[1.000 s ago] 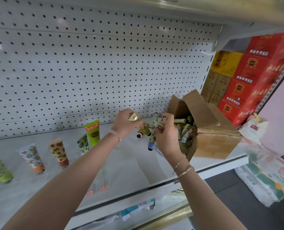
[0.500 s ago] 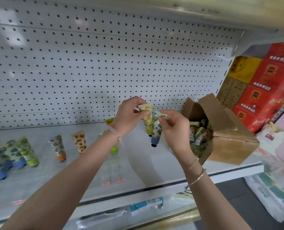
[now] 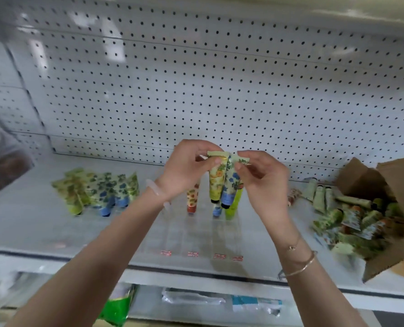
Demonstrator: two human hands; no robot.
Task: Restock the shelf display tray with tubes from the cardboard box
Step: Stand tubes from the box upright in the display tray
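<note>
A shopworker's left hand (image 3: 188, 169) pinches a yellow floral plastic tube (image 3: 216, 179) while the right hand (image 3: 261, 179) grips a blue-capped floral tube (image 3: 230, 185), both now carried away from the open brown cardboard box (image 3: 385, 185) to above the clear plastic display tray (image 3: 196, 234), ready for slotting.

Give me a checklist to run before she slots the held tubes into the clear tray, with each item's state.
1. Left hand grips the yellow tube: ok.
2. Right hand pinches the blue-capped tube: ok.
3. Both tubes hang cap down: ok.
4. Free room in the clear tray: ok, front looks bare.
5. Which lane matches each tube: cannot tell, labels blurred.
6. Cardboard box still holds stock: ok.
</note>
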